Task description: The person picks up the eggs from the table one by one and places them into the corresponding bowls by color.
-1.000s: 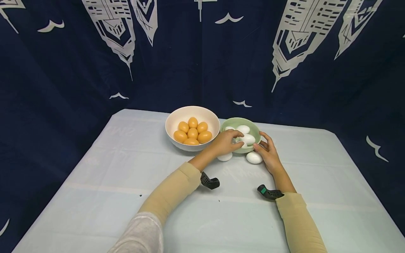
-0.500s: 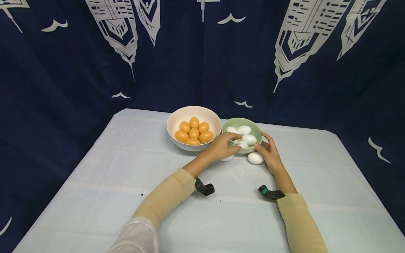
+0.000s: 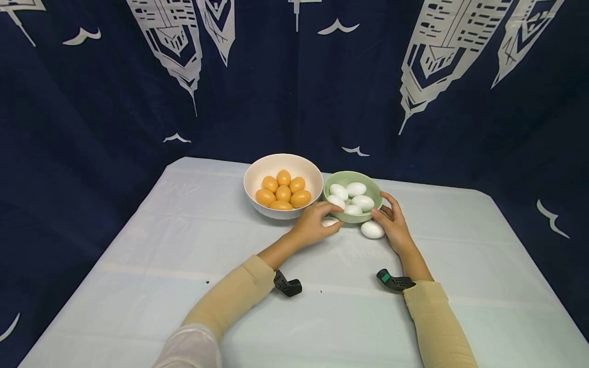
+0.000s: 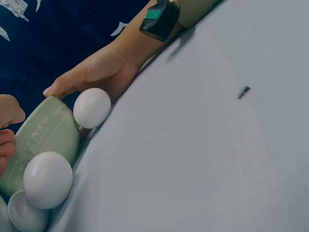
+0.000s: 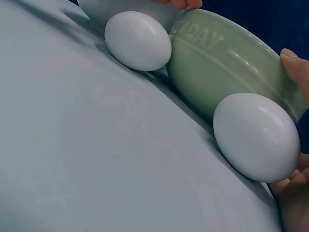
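A green bowl (image 3: pixel 352 218) holds several white eggs (image 3: pixel 356 189). My right hand (image 3: pixel 393 222) grips its right side, with the thumb on the rim in the left wrist view. Just in front of the bowl's left side, my left hand (image 3: pixel 313 225) arches over a white egg (image 3: pixel 330 222) lying on the table, its fingers bent loosely and thumb apart. That egg (image 5: pixel 138 41) sits against the green bowl in the right wrist view, with left fingertips (image 5: pixel 193 3) above, at the rim. Another white egg (image 3: pixel 372 229) rests on the table beside my right thumb.
A cream bowl (image 3: pixel 250 197) with several orange eggs (image 3: pixel 282 193) stands left of the green bowl, close against it. The pale table (image 3: pixel 349 327) ends at a dark blue curtain (image 3: pixel 285 102) behind the bowls. A small dark speck (image 4: pixel 244 92) lies on the table.
My left hand has drawn back from inside the green bowl, toward the lower left, and is now at the egg in front. My right hand has stayed on the bowl.
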Demonstrator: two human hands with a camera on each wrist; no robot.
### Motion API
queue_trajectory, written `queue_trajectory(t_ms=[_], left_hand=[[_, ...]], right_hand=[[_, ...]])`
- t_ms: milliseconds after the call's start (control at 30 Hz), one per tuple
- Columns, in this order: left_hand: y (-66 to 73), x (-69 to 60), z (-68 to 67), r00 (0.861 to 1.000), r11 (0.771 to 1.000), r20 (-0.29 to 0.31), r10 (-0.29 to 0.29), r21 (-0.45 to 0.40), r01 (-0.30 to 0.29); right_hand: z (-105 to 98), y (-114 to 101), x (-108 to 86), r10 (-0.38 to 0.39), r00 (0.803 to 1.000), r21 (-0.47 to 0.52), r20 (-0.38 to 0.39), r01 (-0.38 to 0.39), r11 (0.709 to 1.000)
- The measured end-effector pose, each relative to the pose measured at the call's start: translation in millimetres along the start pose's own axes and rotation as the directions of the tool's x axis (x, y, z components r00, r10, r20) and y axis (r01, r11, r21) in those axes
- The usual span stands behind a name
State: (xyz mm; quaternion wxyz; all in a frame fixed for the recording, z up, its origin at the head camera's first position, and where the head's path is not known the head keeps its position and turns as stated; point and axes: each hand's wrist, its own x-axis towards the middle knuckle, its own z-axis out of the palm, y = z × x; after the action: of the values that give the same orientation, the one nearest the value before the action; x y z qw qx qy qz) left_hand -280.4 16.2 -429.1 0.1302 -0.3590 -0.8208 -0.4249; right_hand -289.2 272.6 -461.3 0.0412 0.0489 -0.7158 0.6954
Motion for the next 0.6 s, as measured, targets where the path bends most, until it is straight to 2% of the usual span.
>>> queue_trajectory(t_ms=[167,300,600], left_hand=[[-2.9,-4.3,0.9,1.0,0.999,0.012,-0.028,-0.019,0.028],[-6.3,-6.3,2.7,0.999,0.999,0.021,-0.037,0.005,0.037],[-11.2,-12.0,5.5,0.999,0.998,-0.009,-0.032,0.048,0.032]], right_hand=[[0,-1,0.0,-0.005,1.0,0.007,0.0,0.005,1.0],[0,-2,-0.6,-0.004,1.0,0.016,0.003,0.004,1.0],[1,-2,-0.5,-0.001,1.0,0.008,0.015,0.001,1.0]])
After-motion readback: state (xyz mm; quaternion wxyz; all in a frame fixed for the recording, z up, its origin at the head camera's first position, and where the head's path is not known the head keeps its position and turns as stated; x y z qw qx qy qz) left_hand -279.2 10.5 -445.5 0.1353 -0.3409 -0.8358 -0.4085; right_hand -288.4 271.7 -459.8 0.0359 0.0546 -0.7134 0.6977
